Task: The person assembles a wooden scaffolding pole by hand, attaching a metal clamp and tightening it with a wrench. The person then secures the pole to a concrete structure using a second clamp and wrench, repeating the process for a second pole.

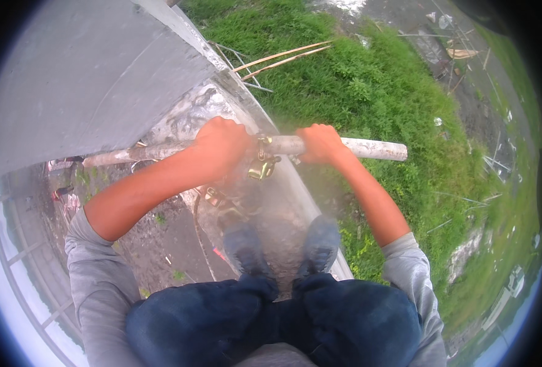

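Note:
A long, whitish, dirt-crusted scaffold pipe lies crosswise in front of me. My left hand is closed around it left of the middle, and my right hand grips it nearer its right end. Between my hands a brass-coloured scaffold clamp sits on the pipe, its lower part hanging beneath. Below my left hand another clamp-like metal fitting shows, blurred. My left fingers are partly hidden behind the back of the hand.
My shoes stand on a narrow, dusty concrete ledge. A grey concrete slab rises at the upper left. Far below lie green grass on the right and bare ground on the left. Wooden strips stick out beyond the ledge.

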### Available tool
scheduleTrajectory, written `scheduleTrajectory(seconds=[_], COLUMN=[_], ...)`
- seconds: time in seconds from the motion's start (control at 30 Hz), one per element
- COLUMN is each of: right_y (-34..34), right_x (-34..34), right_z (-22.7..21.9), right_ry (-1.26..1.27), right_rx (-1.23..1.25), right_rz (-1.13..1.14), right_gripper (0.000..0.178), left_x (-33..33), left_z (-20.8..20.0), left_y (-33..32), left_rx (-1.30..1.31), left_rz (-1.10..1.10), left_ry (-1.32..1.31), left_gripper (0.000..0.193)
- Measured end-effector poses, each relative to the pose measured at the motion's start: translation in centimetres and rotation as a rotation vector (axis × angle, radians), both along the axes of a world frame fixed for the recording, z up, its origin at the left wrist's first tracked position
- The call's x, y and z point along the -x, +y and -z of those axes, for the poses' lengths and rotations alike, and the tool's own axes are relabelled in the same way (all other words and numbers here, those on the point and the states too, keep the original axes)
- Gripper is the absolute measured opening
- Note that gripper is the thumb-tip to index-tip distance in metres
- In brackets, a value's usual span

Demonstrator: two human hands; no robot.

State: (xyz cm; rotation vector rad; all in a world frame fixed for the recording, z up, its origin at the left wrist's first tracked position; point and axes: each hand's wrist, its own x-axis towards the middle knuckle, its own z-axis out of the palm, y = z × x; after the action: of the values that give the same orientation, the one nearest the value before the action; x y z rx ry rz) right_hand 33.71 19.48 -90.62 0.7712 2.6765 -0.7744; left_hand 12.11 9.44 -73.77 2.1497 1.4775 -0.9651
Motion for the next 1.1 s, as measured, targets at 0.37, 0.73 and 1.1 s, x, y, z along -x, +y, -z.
scheduleTrajectory(seconds=[0.37, 0.73, 1.1], right_y=[-0.1, 0.1, 0.2], right_x=[0.3, 0.0, -0.2], right_z=[-0.8, -1.1, -0.9], right_ry=[-0.046, -0.008, 0.023], right_rx=[0.038, -0.001, 0.013], right_rz=[0.012, -0.030, -0.057], right_gripper=[0.039, 0.041, 0.047], left_x=[3.0, 4.1, 5.5], left_z=[1.3, 0.5, 1.5], left_y=[-1.1, -0.6, -1.0], left_rx=[-0.028, 0.070, -0.200], left_rz=[-0.163, -0.183, -0.034], left_ry=[-0.092, -0.024, -0.178], left_gripper=[0.012, 0.034, 0.012])
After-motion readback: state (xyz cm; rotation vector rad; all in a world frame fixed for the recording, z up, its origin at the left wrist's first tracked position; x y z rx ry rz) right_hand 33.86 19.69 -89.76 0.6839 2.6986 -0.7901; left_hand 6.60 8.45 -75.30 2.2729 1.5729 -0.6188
